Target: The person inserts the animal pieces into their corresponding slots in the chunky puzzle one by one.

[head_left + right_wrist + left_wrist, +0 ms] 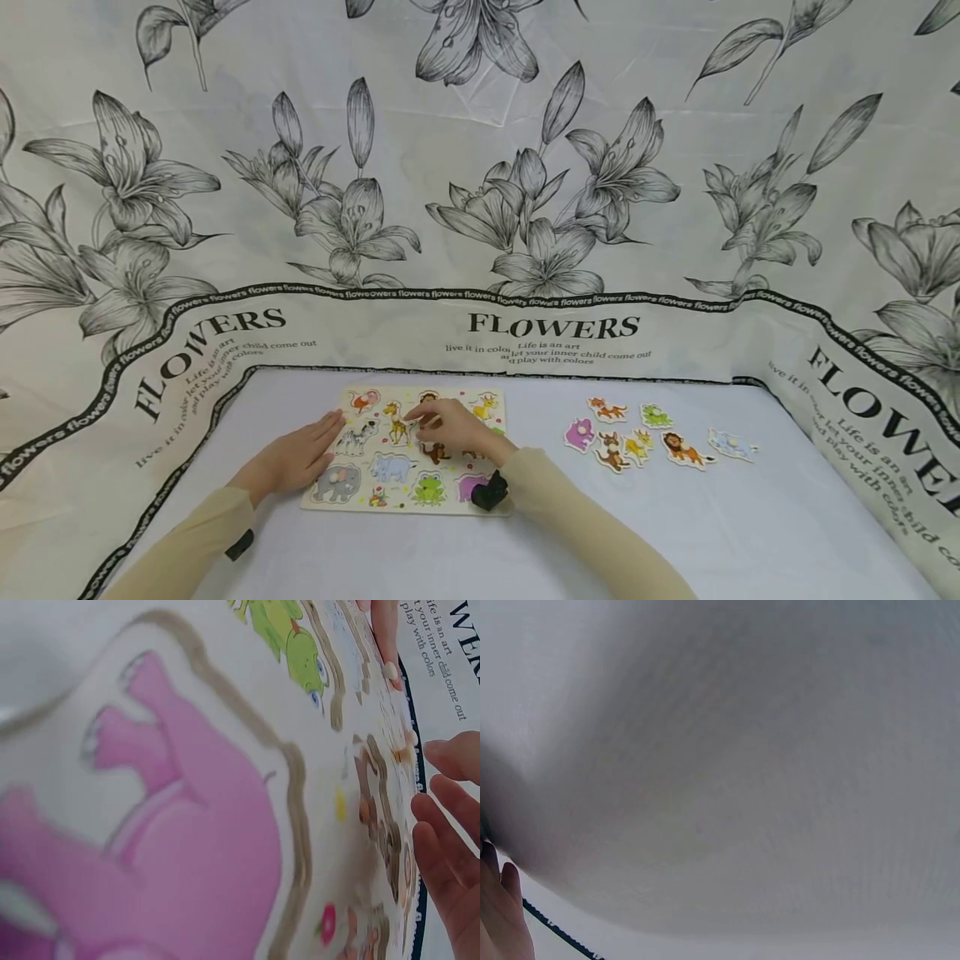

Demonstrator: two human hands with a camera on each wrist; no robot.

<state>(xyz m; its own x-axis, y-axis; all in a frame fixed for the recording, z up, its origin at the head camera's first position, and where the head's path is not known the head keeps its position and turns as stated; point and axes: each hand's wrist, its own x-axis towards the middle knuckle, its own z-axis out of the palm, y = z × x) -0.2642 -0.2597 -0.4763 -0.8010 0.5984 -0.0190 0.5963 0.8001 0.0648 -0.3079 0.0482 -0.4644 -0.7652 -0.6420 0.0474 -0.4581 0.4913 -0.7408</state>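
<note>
A wooden animal puzzle board [405, 509] lies on the white table, with a zebra [357, 437], giraffe [395, 421], grey elephant [335, 483] and frog [429, 488] among its pictures. My left hand [294, 460] rests with extended fingers on the board's left edge, beside the zebra. Over the board's middle, my right hand [454, 427] has its fingertips close to the giraffe. In the right wrist view the right-hand fingers [439, 855] are loosely bent and apart, with nothing visible between them. Whether they touch the giraffe piece is unclear.
Loose animal pieces lie right of the board: a fox [606, 409], frog piece [656, 415], purple hippo [579, 435], kangaroo [613, 452], yellow animal [638, 446], lion [684, 450] and pale blue piece [733, 444]. A flower-printed cloth [555, 333] stands behind the table.
</note>
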